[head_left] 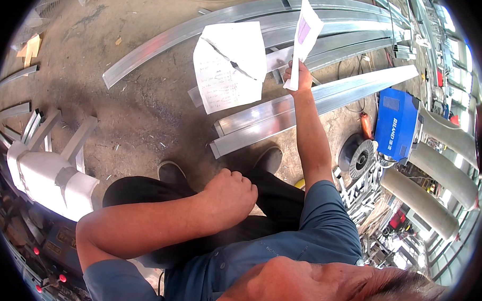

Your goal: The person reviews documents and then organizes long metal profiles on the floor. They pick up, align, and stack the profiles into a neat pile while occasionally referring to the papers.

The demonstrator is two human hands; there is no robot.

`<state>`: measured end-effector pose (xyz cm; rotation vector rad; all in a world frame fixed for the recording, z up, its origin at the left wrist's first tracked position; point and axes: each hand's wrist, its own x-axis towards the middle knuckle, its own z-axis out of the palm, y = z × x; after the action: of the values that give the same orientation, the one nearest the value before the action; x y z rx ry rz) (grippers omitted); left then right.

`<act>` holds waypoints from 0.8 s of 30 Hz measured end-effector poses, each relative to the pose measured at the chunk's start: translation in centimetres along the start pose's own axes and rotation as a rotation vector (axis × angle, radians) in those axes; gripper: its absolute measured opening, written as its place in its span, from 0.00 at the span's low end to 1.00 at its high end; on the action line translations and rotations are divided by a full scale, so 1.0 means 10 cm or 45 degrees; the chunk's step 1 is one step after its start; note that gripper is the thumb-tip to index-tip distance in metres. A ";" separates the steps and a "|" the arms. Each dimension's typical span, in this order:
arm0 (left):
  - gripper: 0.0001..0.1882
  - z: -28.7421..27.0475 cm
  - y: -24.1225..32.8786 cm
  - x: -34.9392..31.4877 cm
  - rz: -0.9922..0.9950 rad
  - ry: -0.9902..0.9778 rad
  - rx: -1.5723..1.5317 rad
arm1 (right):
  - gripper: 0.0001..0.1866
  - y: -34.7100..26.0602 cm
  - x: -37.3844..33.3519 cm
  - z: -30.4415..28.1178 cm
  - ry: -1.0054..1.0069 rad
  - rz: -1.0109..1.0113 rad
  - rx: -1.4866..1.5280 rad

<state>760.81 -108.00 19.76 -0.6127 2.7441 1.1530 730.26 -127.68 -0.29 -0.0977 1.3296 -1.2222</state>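
Head view. Right hand [302,77] reaches out over the floor, fingers closed on the lower end of a folded white paper with a purple printed patch [306,31]; the paper stands on edge, raised above the metal. Left hand [229,197] drawn in over the lap, fingers curled into a loose fist; nothing shows in it, palm hidden.

Ahead of the feet: a wide white handwritten sheet with a ragged diagonal tear [223,85], left of the right hand and apart from it, overlapping the metal stock. Beyond, long silvery metal profiles [189,38]; nearer, a pair of silvery metal lengths [274,117], the right forearm crossing above. To the right, a blue box-shaped machine [396,124] and a black round spool [359,156].

Step in hand, my reading: handling or consulting papers, no metal gripped. Next move probably calls for turning the folded paper flat enough to read, or laying it down clear of the torn sheet.
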 end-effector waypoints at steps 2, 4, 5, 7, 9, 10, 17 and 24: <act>0.17 -0.01 0.00 -0.01 -0.004 -0.006 -0.002 | 0.12 0.00 -0.01 0.04 0.009 0.008 0.005; 0.17 -0.02 0.00 -0.02 0.007 0.004 0.000 | 0.14 0.00 0.05 -0.05 -0.033 -0.012 -0.008; 0.17 -0.02 0.00 -0.02 0.020 0.008 0.003 | 0.17 0.01 0.14 -0.20 -0.079 -0.037 -0.023; 0.17 0.00 0.00 -0.02 0.007 0.005 0.003 | 0.17 0.04 0.09 -0.09 -0.104 -0.027 -0.022; 0.18 0.01 0.00 -0.03 -0.001 0.003 0.003 | 0.14 0.07 0.02 0.01 -0.061 0.000 -0.007; 0.18 0.01 0.00 -0.03 -0.004 0.002 0.003 | 0.13 0.08 -0.02 0.06 -0.051 0.008 -0.013; 0.19 0.00 0.00 -0.04 0.008 0.013 0.001 | 0.22 0.21 0.32 -0.27 -0.215 -0.065 -0.104; 0.20 -0.02 0.01 -0.04 0.005 -0.016 0.004 | 0.22 0.27 0.39 -0.33 -0.232 -0.058 -0.121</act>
<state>761.17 -107.96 20.06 -0.5979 2.7375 1.1491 728.50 -127.43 -5.75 -0.3019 1.2316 -1.1597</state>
